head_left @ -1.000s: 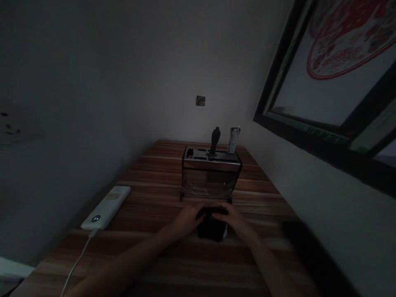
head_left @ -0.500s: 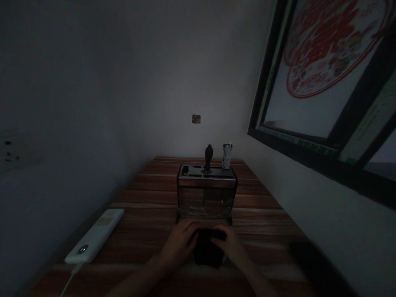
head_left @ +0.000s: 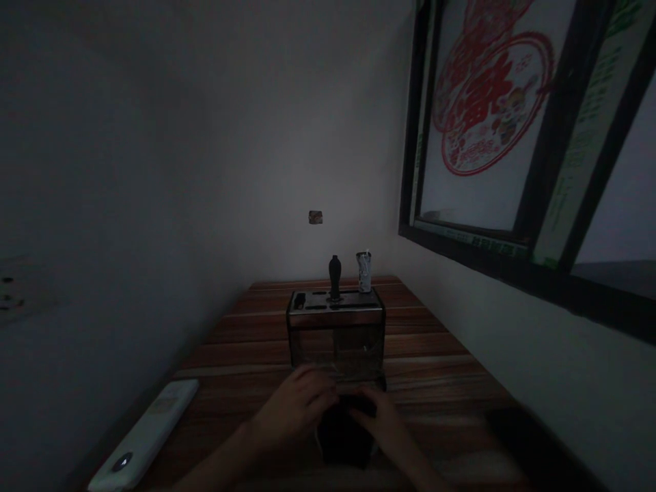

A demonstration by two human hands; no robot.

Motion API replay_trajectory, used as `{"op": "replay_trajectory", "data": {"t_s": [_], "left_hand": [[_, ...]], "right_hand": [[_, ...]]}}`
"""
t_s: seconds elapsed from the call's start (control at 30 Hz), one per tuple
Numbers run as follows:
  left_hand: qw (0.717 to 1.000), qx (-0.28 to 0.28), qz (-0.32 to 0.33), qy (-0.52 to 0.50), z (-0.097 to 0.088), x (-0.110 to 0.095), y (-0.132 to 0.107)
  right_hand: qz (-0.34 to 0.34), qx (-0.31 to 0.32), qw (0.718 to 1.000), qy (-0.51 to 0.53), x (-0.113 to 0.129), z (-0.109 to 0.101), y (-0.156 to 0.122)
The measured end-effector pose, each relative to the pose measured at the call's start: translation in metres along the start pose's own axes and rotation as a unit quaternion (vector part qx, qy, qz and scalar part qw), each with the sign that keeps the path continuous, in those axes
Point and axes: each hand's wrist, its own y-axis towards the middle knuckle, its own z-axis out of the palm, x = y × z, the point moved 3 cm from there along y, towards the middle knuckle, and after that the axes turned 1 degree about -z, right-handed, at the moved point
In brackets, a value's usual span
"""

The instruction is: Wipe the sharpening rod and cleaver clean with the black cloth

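The room is dim. My left hand (head_left: 294, 410) and my right hand (head_left: 382, 420) rest on either side of a small dark object (head_left: 341, 437) on the wooden table (head_left: 230, 342). Their fingers curl over its top edge, and I cannot make out what it is. Just beyond them stands a clear-sided knife block (head_left: 335, 331) with a metal slotted top. One dark knife handle (head_left: 335, 277) sticks up from a slot.
A white power bank (head_left: 146, 437) with a round button lies at the table's left front. A crumpled silver tube (head_left: 363, 271) stands behind the block. A dark flat thing (head_left: 533, 444) lies at the right edge. A framed window with red paper-cut (head_left: 486, 102) fills the right wall.
The view has tilted up and drawn back, so everything sits lower in frame. My hands stay on the dark object, the left one now reaching slightly further over it.
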Motion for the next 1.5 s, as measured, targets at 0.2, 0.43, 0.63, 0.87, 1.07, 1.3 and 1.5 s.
{"op": "replay_trajectory", "data": {"t_s": [0.2,0.43,0.63,0.87,1.07,1.3,1.5], "left_hand": [[0.987,-0.013,0.093,0.129,-0.074,0.036,0.063],[0.935,0.080,0.126,0.323,-0.085,0.052,0.130],[0.907,0.151,0.136,0.368,-0.056,0.068,0.150],[0.915,0.207,0.082,0.338,-0.042,0.093,0.166],[0.920,0.225,0.052,0.318,-0.042,0.097,0.168],[0.913,0.222,0.037,0.342,-0.060,0.096,0.183],[0.894,0.225,0.035,0.385,-0.098,0.097,0.199]], "right_hand": [[-0.005,-0.012,1.000,0.001,-0.014,-0.002,0.003],[0.012,-0.012,0.999,-0.026,-0.016,-0.002,0.001],[0.023,0.017,0.999,-0.034,-0.008,-0.001,0.001],[0.024,0.013,1.000,-0.010,0.003,-0.005,-0.001],[0.025,-0.001,1.000,-0.004,0.003,-0.006,-0.001],[0.028,0.002,1.000,-0.002,-0.001,-0.006,0.000],[0.019,0.006,1.000,0.003,-0.011,-0.005,0.001]]}}
